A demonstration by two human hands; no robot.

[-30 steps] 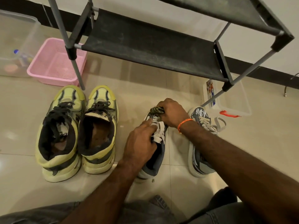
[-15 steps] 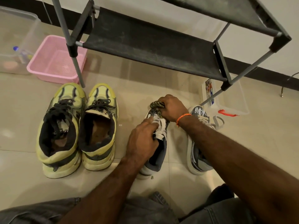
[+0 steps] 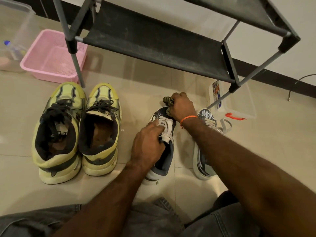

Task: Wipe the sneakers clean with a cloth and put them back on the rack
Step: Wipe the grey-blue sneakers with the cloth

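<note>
A dark blue sneaker with white laces stands on the tiled floor at the centre. My left hand grips it at the tongue and laces. My right hand holds a bunched dark cloth pressed on the sneaker's toe. Its mate, the second blue sneaker, stands to the right, partly hidden by my right forearm. A pair of yellow sneakers with black laces stands to the left. The black shoe rack rises just behind, its lower shelf bare.
A pink plastic basket sits on the floor at the back left, beside a clear box with small items. A clear lidded container with an orange clip lies by the rack's right leg. My knees are at the bottom edge.
My right hand with the cloth has shifted slightly forward over the toe of the blue sneaker. The left hand keeps its grip on the laces.
</note>
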